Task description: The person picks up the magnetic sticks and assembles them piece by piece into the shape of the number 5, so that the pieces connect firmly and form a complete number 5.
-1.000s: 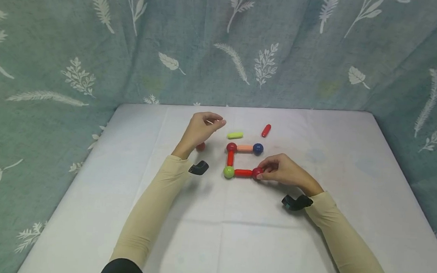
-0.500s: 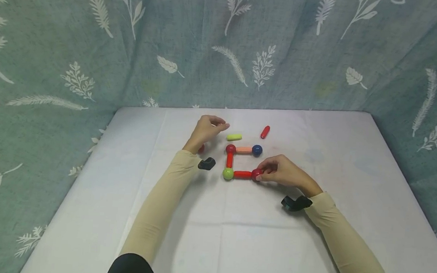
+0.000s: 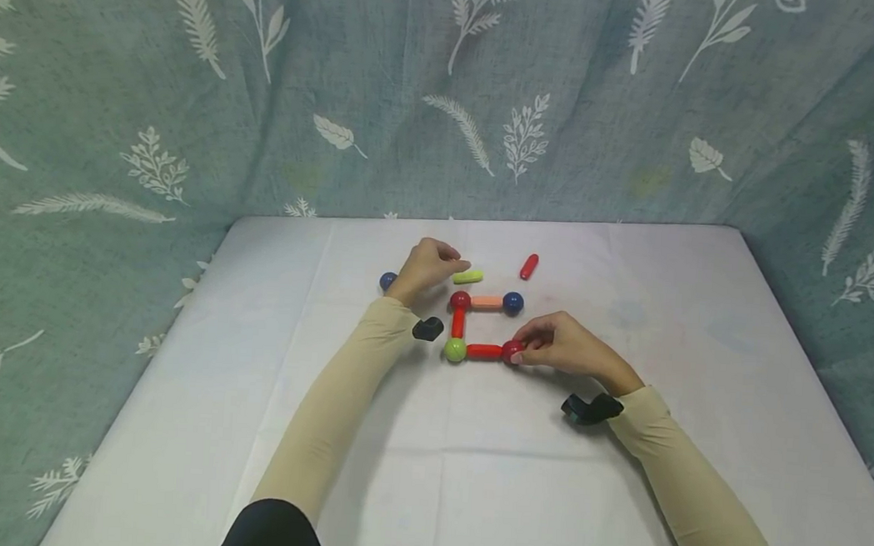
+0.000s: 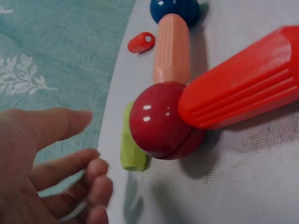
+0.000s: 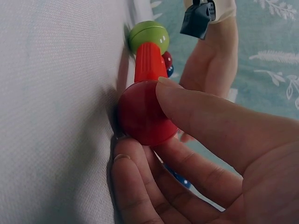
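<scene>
My right hand [image 3: 571, 344] pinches a dark red ball [image 5: 147, 112] between thumb and fingers. The ball sits on the end of a red rod [image 3: 484, 352], whose other end meets a green ball [image 3: 456, 350]. From there another red rod [image 3: 458, 323] runs to a second red ball [image 4: 161, 121], then a peach rod [image 3: 486, 304] and a blue ball [image 3: 513, 303]. Together they form a square open on its right side. My left hand [image 3: 430, 268], thumb and fingers apart and holding nothing, hovers beside a loose yellow-green rod [image 3: 468, 277].
A loose red rod [image 3: 530, 267] lies behind the square, near the far table edge. Another blue ball [image 3: 387, 281] shows left of my left wrist. White cloth covers the table [image 3: 581, 499], and a leaf-patterned curtain [image 3: 388, 95] hangs around it.
My left hand has moved right and a little nearer, up to the yellow-green rod. Its arm now covers the loose red ball and uncovers a blue one. My right hand keeps its pinch.
</scene>
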Tool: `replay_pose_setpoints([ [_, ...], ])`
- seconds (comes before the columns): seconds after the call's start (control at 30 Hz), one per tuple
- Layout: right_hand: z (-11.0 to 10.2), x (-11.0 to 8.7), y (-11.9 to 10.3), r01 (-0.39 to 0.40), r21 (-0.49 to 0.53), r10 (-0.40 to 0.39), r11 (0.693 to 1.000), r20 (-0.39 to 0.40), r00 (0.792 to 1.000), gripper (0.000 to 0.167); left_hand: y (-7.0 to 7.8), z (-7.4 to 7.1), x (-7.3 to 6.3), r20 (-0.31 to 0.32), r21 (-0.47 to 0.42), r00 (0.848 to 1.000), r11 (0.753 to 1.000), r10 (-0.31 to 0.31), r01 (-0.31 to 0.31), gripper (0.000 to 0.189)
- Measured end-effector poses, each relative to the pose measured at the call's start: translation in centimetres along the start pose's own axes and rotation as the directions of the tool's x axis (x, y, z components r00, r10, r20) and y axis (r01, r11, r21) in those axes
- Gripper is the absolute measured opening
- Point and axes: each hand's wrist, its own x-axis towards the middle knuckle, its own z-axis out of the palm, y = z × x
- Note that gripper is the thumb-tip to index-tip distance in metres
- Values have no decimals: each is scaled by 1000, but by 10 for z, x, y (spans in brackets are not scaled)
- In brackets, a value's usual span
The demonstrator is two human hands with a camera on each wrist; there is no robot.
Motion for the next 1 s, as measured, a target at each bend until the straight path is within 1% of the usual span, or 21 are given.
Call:
replay_pose_setpoints([
  [0.1,0,1,1,3,8,-3,1000,2,1000,31,1,3,-1,15,37,1000,999,-23,22,43],
  [0.17,0,0,0,2,13,-2,1000,3,1000,31,1,4,-2,25,58,999,998,-22,21,42],
  [0.43,0,0,-1,3,14,-3,1000,6,1000,31,1,6,-3,39,87,999,995,35,-38,33],
  [0.77,1,1,2,8,12,-8,1000,7,1000,31,-1,11,2,36,130,998,990,56,-61,30],
  [0.83,1,1,1,9,13,-9,1000,5,1000,31,0,11,1,40,132,998,990,50,-55,29],
  [1.0,-1,0,1,17,15,-17,1000,6,1000,30,1,6,0,51,145,999,989,10,-17,33],
])
